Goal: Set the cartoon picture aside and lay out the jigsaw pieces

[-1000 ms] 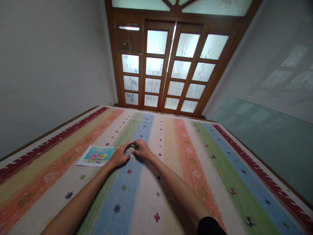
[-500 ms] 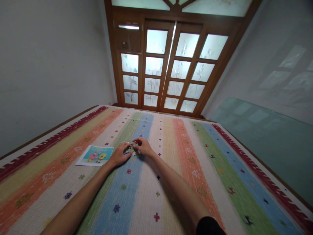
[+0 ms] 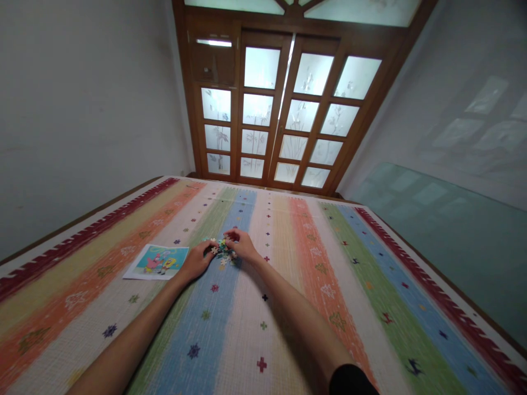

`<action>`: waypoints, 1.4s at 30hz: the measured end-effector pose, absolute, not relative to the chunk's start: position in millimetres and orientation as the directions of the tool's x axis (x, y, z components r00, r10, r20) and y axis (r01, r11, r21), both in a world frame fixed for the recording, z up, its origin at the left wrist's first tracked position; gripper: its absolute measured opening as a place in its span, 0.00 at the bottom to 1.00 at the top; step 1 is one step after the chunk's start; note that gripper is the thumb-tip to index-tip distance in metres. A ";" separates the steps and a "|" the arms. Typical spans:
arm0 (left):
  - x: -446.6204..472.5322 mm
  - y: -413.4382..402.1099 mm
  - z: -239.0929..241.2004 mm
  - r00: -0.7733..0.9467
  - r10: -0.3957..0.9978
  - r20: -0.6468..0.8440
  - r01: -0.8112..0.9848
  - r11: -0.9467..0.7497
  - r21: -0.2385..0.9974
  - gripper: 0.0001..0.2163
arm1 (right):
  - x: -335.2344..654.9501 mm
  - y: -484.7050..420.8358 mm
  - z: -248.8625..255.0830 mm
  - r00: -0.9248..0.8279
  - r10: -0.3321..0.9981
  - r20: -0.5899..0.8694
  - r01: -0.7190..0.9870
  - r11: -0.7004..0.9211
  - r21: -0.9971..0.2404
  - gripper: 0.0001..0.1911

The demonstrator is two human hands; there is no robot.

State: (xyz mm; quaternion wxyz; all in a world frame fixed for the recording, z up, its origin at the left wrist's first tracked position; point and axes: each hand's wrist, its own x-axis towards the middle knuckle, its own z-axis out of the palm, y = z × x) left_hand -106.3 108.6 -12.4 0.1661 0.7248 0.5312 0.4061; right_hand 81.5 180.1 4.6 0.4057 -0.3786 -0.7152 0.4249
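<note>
I'm reaching across the mat [image 3: 288, 307], my left hand [image 3: 195, 260] and right hand [image 3: 244, 246] lying loosely spread on either side of the puzzle pieces [image 3: 223, 251], fingertips touching them to keep the pile together. I'm gripping nothing. The picture [image 3: 158, 261] is lying just left for reference; beyond, the doors [image 3: 284, 115].

Your hands covered part of the puzzle pieces [image 3: 223, 251], which were too small for you to count or read their print. Whether your left hand [image 3: 196, 260] or right hand [image 3: 244, 246] gripped any piece could not be told. The mat [image 3: 288, 307] ran off the near edge.
</note>
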 end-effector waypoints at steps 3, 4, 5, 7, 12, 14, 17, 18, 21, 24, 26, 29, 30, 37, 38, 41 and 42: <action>-108.2 109.1 -12.2 0.046 0.916 0.398 0.618 -0.339 0.710 0.15 | 83.3 178.4 4.3 -0.375 0.889 0.265 0.241 0.369 -0.897 0.12; -109.3 109.7 -12.9 0.024 0.919 0.394 0.612 -0.325 0.721 0.16 | 83.7 178.0 4.1 -0.373 0.889 0.265 0.259 0.375 -0.890 0.12; -110.6 110.4 -13.9 0.004 0.921 0.390 0.606 -0.312 0.731 0.16 | 84.1 177.6 3.8 -0.373 0.889 0.266 0.277 0.380 -0.882 0.13; -113.2 111.9 -16.7 -0.030 0.925 0.380 0.594 -0.289 0.751 0.17 | 84.3 177.2 3.2 -0.375 0.888 0.266 0.315 0.392 -0.865 0.13; -119.3 114.6 -23.1 -0.083 0.925 0.370 0.583 -0.256 0.771 0.14 | 83.4 175.1 3.5 -0.407 0.873 0.268 0.411 0.438 -0.800 0.14; -121.7 115.8 -24.0 -0.093 0.918 0.385 0.598 -0.258 0.759 0.13 | 82.1 173.5 4.2 -0.429 0.860 0.275 0.445 0.467 -0.764 0.15; -124.9 118.0 -24.9 -0.082 0.907 0.412 0.628 -0.274 0.729 0.15 | 78.0 171.5 4.5 -0.467 0.839 0.279 0.485 0.507 -0.713 0.19; -125.6 118.6 -25.5 -0.074 0.906 0.417 0.637 -0.279 0.719 0.15 | 76.2 171.1 4.2 -0.477 0.835 0.274 0.497 0.514 -0.699 0.21; -124.4 119.5 -28.8 -0.042 0.905 0.424 0.668 -0.290 0.686 0.15 | 71.4 171.4 2.7 -0.502 0.831 0.241 0.537 0.517 -0.666 0.23; -118.7 119.1 -33.5 0.017 0.906 0.424 0.698 -0.314 0.643 0.16 | 69.4 174.1 2.3 -0.525 0.826 0.207 0.560 0.518 -0.646 0.20; -114.9 118.7 -35.8 0.063 0.906 0.418 0.714 -0.334 0.616 0.16 | 69.7 177.0 3.1 -0.536 0.821 0.196 0.562 0.520 -0.643 0.19; -112.8 118.4 -36.5 0.108 0.907 0.407 0.729 -0.351 0.588 0.16 | 71.5 181.4 4.7 -0.540 0.820 0.190 0.548 0.514 -0.660 0.19; -113.1 118.4 -36.0 0.115 0.907 0.404 0.733 -0.352 0.582 0.16 | 72.1 182.4 5.1 -0.539 0.821 0.191 0.540 0.510 -0.670 0.19; -114.6 117.3 -31.1 0.124 0.910 0.395 0.738 -0.350 0.577 0.16 | 73.8 180.5 5.6 -0.512 0.827 0.234 0.441 0.486 -0.754 0.14; -114.3 117.0 -30.6 0.116 0.913 0.391 0.735 -0.344 0.584 0.16 | 73.6 179.8 5.5 -0.506 0.828 0.241 0.425 0.482 -0.766 0.13; -114.0 115.5 -29.4 0.076 0.921 0.382 0.722 -0.315 0.616 0.16 | 73.4 178.8 5.6 -0.484 0.836 0.258 0.384 0.467 -0.797 0.10; -114.0 114.9 -29.0 0.060 0.923 0.380 0.715 -0.305 0.628 0.16 | 73.8 178.8 5.7 -0.474 0.841 0.262 0.374 0.461 -0.805 0.10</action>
